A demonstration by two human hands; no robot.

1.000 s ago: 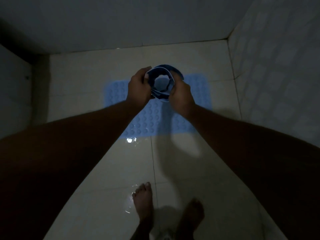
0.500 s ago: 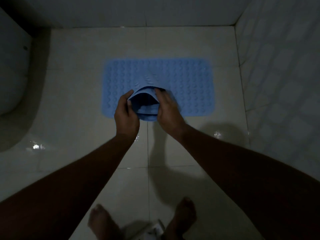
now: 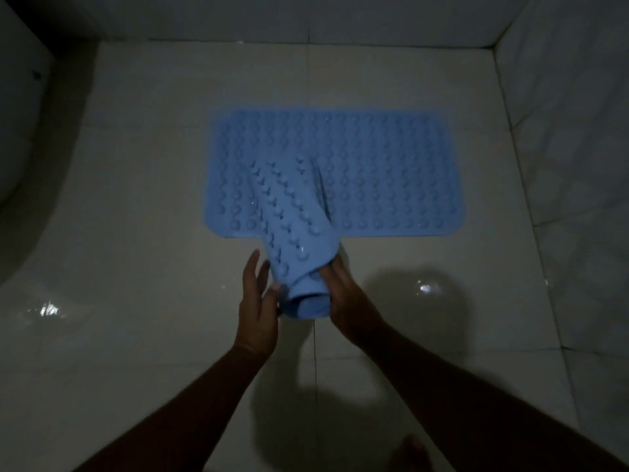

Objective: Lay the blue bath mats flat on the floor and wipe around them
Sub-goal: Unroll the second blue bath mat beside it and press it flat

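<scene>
One blue bath mat (image 3: 391, 172) with rows of bumps lies flat on the pale tiled floor (image 3: 136, 233). A second blue mat (image 3: 292, 226), loosely rolled with its suction cups outward, lies across the flat mat's near edge, its open end toward me. My left hand (image 3: 257, 301) touches the roll's left side with straight, spread fingers and the thumb against it. Against the roll's right side rests my right hand (image 3: 343, 298), fingers lying along it, thumb hidden.
Tiled walls close the space at the back (image 3: 306, 18) and on the right (image 3: 571, 131). A white curved fixture (image 3: 20, 131) stands at the left. Wet glints show on the floor (image 3: 427, 287). My foot (image 3: 413, 451) is at the bottom edge.
The rolled mat has come down from my raised hands onto the floor and has loosened and lengthened. My left hand's fingers have straightened. My view has moved closer.
</scene>
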